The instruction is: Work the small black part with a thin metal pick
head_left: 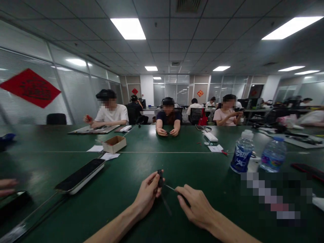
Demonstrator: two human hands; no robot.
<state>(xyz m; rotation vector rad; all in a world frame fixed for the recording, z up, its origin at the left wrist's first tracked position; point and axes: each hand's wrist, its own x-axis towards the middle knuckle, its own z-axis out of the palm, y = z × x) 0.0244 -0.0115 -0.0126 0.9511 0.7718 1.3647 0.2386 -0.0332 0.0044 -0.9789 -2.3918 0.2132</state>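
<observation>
Forearms (115, 222) extend over the green bench (108, 189); the left hand (146, 192) pinches a small black piece (160, 177) between its fingers, perhaps for clear view, while the right hand's (193, 199) fingers clasp a thin shaft (170, 187), seemingly angled left to address it.

Tool handle (186, 199), apparently black, mostly hidden by right hand (196, 205), and blurred dark strip (166, 204)

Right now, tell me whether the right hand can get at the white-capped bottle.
Probably yes: nothing visible stands between the right hand and the white-capped bottle, though that hand's grip holds a thin tool.
</observation>
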